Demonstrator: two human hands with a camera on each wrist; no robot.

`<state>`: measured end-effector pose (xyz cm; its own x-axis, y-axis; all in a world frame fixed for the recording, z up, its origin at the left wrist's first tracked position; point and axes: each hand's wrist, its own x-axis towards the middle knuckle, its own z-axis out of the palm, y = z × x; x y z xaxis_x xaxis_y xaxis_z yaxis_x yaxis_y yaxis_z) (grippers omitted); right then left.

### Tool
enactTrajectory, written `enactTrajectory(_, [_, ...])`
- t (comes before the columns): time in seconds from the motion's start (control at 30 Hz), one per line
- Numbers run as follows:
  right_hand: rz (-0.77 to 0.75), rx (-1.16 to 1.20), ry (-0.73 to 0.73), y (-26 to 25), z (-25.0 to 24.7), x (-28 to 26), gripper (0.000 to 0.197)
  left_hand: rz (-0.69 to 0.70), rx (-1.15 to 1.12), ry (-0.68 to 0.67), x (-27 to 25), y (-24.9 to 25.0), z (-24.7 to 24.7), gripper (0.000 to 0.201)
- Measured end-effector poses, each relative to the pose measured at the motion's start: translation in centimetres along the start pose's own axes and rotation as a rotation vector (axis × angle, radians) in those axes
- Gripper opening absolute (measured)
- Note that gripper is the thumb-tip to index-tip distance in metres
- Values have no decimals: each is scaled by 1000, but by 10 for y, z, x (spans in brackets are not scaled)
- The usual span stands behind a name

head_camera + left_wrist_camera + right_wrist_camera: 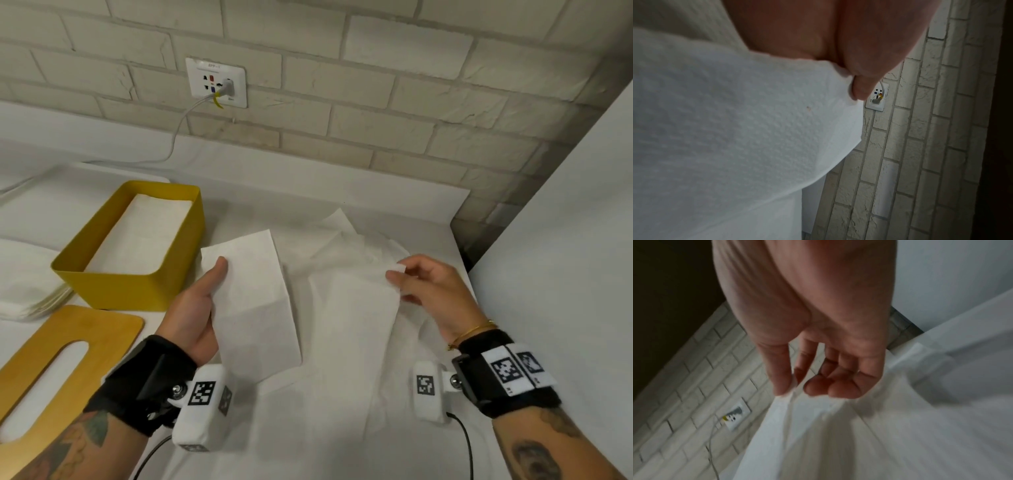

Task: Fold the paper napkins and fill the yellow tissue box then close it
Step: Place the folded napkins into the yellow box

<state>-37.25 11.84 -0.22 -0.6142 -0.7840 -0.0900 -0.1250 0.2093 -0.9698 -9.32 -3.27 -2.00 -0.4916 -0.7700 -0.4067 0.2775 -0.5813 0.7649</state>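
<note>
**Q:** What are your hands doing here?

**A:** My left hand [195, 308] is holding a folded napkin [255, 301], thumb on top, beside the yellow tissue box [113, 287], which is already holding folded napkins. My right hand [428, 287] is pinching the edge of an unfolded napkin [346, 308] between thumb and forefinger.

**Q:** How is the paper handling?

**A:** I am judging it light, soft and easily torn. I am taking it by edges or corners, since it is drooping wherever unsupported.

**Q:** And the surroundings?

**A:** A white counter [342, 445] is lying beneath a pale brick wall [376, 85] carrying a socket [216, 82]. The slotted wooden lid [68, 356] is lying off the box, by a napkin stack [24, 277].
</note>
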Motion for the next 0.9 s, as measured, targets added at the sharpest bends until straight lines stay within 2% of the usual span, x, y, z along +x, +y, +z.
enactTrajectory(0.1, [-139,141,-55,-30,-11,-5,11,-4,-6,5,-1,1,5,39])
enactTrajectory(0.23, [-200,246,-57,-61,-19,-5,7,-23,-7,-23,-2,0,17,35])
enactTrajectory(0.3, [-214,308,-67,-76,-20,-3,11,-39,-13,-33,-2,-1,21,37])
enactTrajectory(0.47, [-312,332,-54,-107,-18,0,7,-39,-9,-40,-1,2,26,39])
enactTrajectory(0.57, [-332,263,-80,-117,-10,-1,10,-28,-7,-38,-3,4,25,37])
enactTrajectory(0.7, [-331,451,-161,-123,1,-5,1,5,1,-30,-7,7,27,34])
enactTrajectory(0.9, [-284,522,-327,-125,31,-15,17,-41,15,-32,-6,0,28,44])
